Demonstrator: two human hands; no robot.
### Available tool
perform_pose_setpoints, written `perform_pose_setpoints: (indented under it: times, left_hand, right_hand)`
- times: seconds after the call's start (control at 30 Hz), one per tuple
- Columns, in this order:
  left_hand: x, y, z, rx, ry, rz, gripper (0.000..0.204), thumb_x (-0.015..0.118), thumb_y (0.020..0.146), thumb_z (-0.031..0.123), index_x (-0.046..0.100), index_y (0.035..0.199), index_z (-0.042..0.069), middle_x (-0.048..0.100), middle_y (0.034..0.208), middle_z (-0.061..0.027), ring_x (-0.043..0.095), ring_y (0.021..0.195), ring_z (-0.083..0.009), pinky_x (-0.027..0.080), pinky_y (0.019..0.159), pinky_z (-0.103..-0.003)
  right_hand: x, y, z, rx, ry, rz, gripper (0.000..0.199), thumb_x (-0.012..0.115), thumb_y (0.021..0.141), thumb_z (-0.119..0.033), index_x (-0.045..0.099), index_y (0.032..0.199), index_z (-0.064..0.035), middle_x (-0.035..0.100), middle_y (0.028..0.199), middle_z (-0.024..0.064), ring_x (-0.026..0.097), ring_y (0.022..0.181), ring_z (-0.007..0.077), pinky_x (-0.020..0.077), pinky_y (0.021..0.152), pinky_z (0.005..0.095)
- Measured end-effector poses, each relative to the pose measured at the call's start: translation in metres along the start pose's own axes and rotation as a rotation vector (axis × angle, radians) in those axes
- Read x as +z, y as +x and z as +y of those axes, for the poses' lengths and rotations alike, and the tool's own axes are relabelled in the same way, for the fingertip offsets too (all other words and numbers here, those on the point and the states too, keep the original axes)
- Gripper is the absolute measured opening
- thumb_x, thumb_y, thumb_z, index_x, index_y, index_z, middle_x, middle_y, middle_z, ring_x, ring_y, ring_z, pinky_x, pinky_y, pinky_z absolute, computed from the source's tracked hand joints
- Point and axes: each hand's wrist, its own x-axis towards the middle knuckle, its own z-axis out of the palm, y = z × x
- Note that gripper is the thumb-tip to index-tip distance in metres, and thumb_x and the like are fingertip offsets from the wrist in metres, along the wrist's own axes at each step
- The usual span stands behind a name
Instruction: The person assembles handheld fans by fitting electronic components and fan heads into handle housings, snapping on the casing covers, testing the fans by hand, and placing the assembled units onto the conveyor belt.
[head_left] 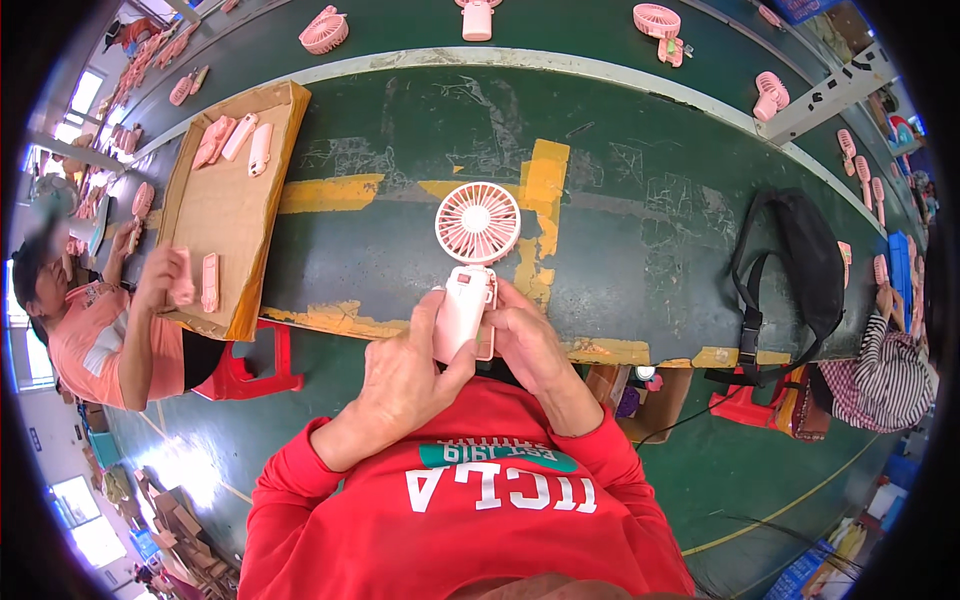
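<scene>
A pink handheld fan point(478, 222) lies at the near edge of the green worktable, its round grille pointing away from me. Over its handle sits a pale pink handle cover point(461, 308) with a small dark window near the top, set slightly to the left so that part of the handle shows along the right side. My left hand point(405, 375) is closed on the cover, thumb across its lower end and fingers along its left side. From the right, my right hand point(532, 345) grips the fan's handle; its fingertips are partly hidden behind the handle.
To the left stands a shallow cardboard tray point(222, 215) with several pink parts; a co-worker point(105, 335) reaches into it. A black bag point(800, 270) with a strap lies on the right. Pink fans point(657, 22) stand across the metal rail point(560, 60). Another person point(885, 365) sits far right.
</scene>
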Motion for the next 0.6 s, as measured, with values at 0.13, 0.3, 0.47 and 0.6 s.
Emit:
perform_pose_setpoints:
  times: [0.13,0.3,0.47,0.6]
  left_hand:
    - [0.008,0.002,-0.003,0.05,0.13,-0.003,0.064,0.064,0.079,0.028,0.039,0.125,-0.009,0.064,0.07,-0.0209,0.063,0.054,-0.0327,0.049,0.05,-0.04]
    - [0.011,0.003,-0.001,0.058,0.16,-0.004,0.066,0.063,0.08,0.03,0.041,0.125,-0.011,0.064,0.069,-0.0216,0.063,0.053,-0.0333,0.048,0.048,-0.041]
    - [0.013,0.003,-0.003,0.097,0.197,0.009,0.067,0.065,0.078,0.032,0.043,0.123,-0.014,0.063,0.066,-0.0208,0.062,0.05,-0.0324,0.048,0.045,-0.04]
    - [0.013,0.004,-0.006,0.128,0.189,0.02,0.067,0.066,0.078,0.031,0.044,0.121,-0.016,0.062,0.062,-0.0194,0.061,0.048,-0.0319,0.047,0.044,-0.04]
  right_hand:
    - [-0.001,-0.001,0.001,0.01,-0.017,-0.01,0.052,0.043,0.083,-0.008,0.035,0.134,0.0008,0.051,0.121,0.0088,0.052,0.108,0.0161,0.0432,0.088,0.0288]
    - [0.003,0.0,0.0,0.01,-0.101,-0.008,0.059,0.039,0.08,-0.007,0.03,0.138,-0.0013,0.048,0.12,0.0058,0.05,0.106,0.0138,0.0425,0.086,0.0266]
    - [0.003,-0.001,0.001,0.016,-0.156,-0.008,0.061,0.04,0.08,-0.007,0.029,0.139,-0.003,0.05,0.109,0.0032,0.048,0.086,0.0098,0.0407,0.068,0.0225]
    - [-0.002,-0.002,0.002,0.049,-0.208,-0.045,0.061,0.041,0.082,-0.007,0.025,0.14,-0.001,0.045,0.126,0.0077,0.048,0.11,0.0149,0.0405,0.089,0.0274]
